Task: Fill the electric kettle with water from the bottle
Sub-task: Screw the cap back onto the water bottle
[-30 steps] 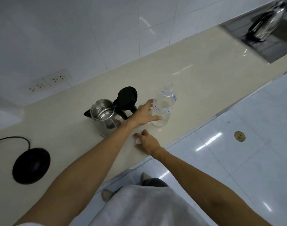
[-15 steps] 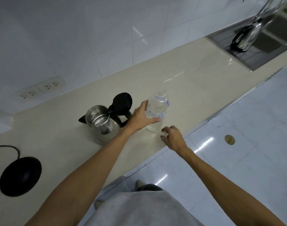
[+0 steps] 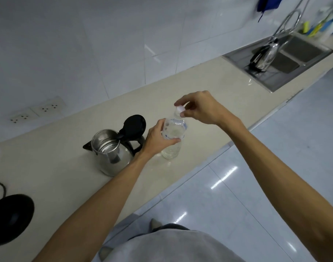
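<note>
A clear plastic water bottle (image 3: 172,148) stands upright on the beige counter (image 3: 209,91). My left hand (image 3: 155,139) is wrapped around its middle. My right hand (image 3: 201,107) is above it, fingertips pinching the white cap (image 3: 180,109) on the bottle's neck. Just left of the bottle sits the steel electric kettle (image 3: 112,154), off its base, with its black lid (image 3: 134,125) flipped up and the inside visible.
The kettle's black round base (image 3: 10,218) with its cord lies at the counter's left end. Wall sockets (image 3: 37,111) sit behind it. A steel sink (image 3: 286,59) with a tap and another kettle (image 3: 264,57) is at the far right. The counter edge drops to tiled floor.
My right hand rose from the counter's front edge up to the bottle cap and closed on it. The left hand kept its hold on the bottle. The camera shifted, showing more of the sink.
</note>
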